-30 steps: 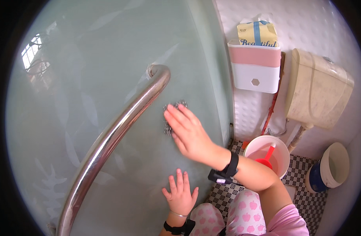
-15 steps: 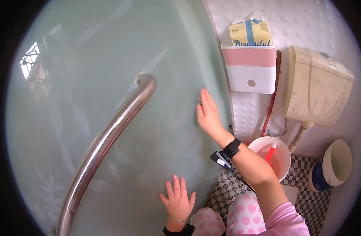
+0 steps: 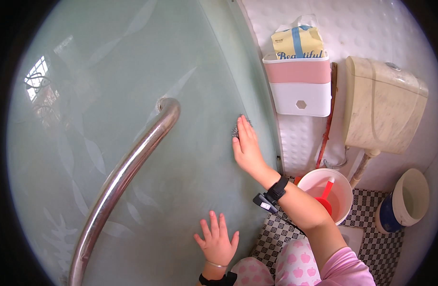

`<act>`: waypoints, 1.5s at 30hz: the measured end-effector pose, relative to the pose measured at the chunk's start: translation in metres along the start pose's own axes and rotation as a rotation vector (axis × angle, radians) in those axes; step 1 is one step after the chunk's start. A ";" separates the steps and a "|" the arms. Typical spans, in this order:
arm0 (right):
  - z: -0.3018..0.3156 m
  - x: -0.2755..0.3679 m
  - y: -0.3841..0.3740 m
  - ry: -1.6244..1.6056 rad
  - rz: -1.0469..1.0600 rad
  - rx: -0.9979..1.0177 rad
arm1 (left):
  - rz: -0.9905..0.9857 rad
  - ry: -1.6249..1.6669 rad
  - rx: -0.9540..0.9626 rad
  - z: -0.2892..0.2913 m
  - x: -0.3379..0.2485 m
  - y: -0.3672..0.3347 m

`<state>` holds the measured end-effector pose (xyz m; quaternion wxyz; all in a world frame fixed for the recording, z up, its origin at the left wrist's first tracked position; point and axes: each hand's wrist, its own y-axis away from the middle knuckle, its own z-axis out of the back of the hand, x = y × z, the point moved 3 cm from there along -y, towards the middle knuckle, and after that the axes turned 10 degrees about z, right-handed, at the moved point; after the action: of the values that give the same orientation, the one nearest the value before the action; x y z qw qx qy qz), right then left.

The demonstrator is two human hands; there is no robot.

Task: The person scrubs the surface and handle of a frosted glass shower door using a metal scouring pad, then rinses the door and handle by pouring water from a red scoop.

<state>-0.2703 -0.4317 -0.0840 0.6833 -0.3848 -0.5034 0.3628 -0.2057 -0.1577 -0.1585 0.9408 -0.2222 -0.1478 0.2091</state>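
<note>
A large frosted green glass door (image 3: 128,86) with pale leaf patterns fills the left and middle. My right hand (image 3: 248,148) presses a grey steel wool scrubber (image 3: 235,131) against the glass near its right edge. The palm and fingers cover most of the scrubber, so only its fringe shows. Lower down, my left hand (image 3: 216,244) lies flat on the same glass with its fingers spread and nothing in it. A curved metal handle (image 3: 128,176) is fixed to the door, to the left of both hands.
On the white wall hangs a pink and white box (image 3: 299,88) with a tissue pack (image 3: 299,42) on top. Beside it is a beige toilet cistern (image 3: 386,105). A white bucket (image 3: 344,190) holding a red ladle (image 3: 328,188) and another bucket (image 3: 404,200) stand on the patterned floor (image 3: 371,202).
My right hand has slid slightly down and to the left over the glass with the scrubber. The left hand stays in place. The view has shifted a little.
</note>
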 end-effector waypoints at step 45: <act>-0.001 -0.003 0.024 -0.123 -0.029 0.008 | -0.039 -0.211 -0.002 -0.030 -0.001 0.011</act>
<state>-0.2730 -0.4242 -0.1067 0.6577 -0.3516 -0.5487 0.3777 -0.1988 -0.1595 -0.1896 0.9237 -0.1969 -0.2503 0.2129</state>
